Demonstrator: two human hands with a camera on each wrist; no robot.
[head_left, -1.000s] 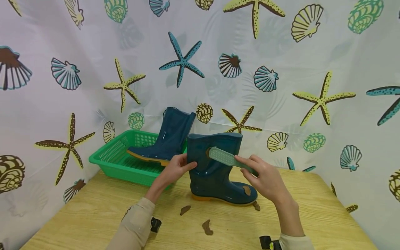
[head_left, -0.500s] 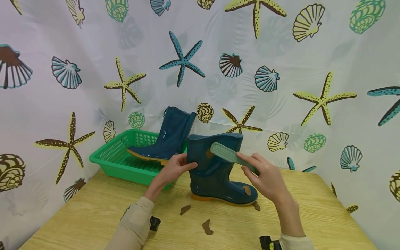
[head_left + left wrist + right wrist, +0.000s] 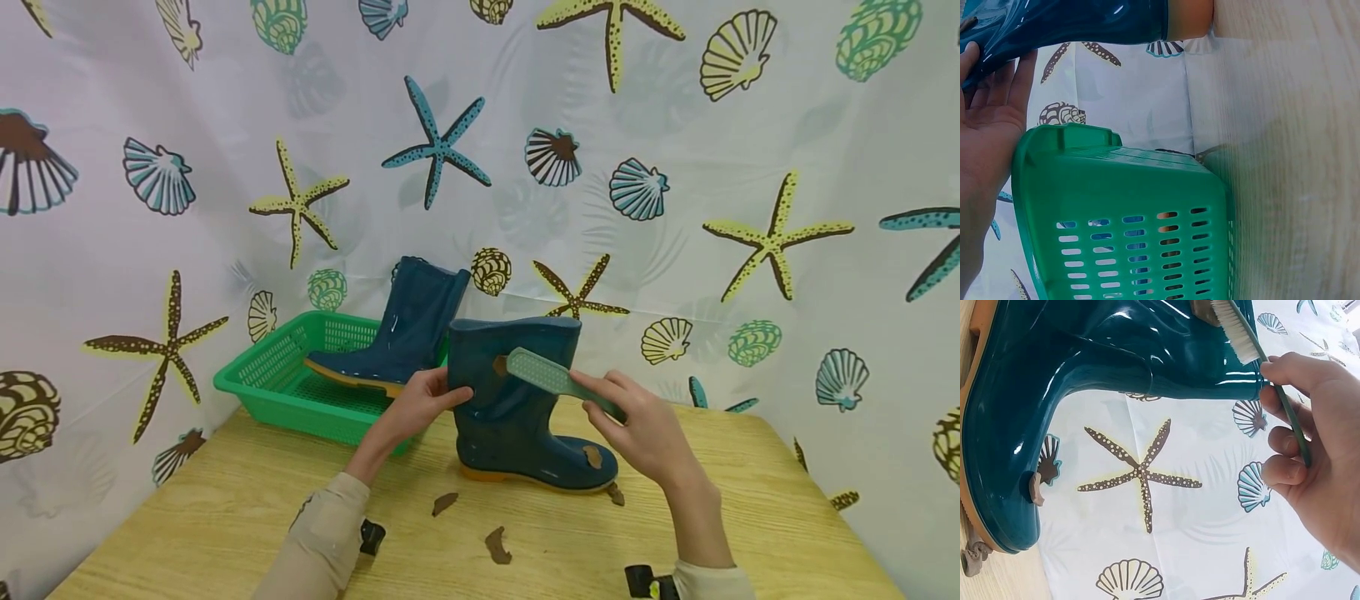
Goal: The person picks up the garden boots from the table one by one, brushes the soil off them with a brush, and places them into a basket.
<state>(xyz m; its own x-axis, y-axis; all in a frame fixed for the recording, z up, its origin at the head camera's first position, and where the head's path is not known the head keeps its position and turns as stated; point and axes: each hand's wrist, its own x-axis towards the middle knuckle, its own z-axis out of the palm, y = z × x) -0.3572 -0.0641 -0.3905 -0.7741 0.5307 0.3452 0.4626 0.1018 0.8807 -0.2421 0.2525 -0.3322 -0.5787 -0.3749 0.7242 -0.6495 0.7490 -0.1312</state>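
A blue rubber boot (image 3: 495, 450) with an orange sole stands upright on the table, toe to the right. My left hand (image 3: 420, 408) grips the back edge of its shaft, thumb on the near side and the other fingers behind. In my right hand (image 3: 633, 425) is a green scrubbing brush (image 3: 537, 371), held by its handle. Its white bristles (image 3: 1235, 331) face the shaft, right by a brown mud patch (image 3: 500, 365). Another brown clump (image 3: 592, 456) sticks to the boot's toe.
Behind on the left, a green plastic basket (image 3: 300, 421) holds a second blue boot (image 3: 420, 312), leaning back. Brown flakes (image 3: 497, 546) lie on the wooden table (image 3: 420, 558), with a small clump (image 3: 616, 494) by the toe. A shell-patterned curtain (image 3: 525, 242) hangs around the table.
Across the shaft, the brush has gone up a little and then back down, its head ending slightly right of before. The left hand and the boot stay nearly still.
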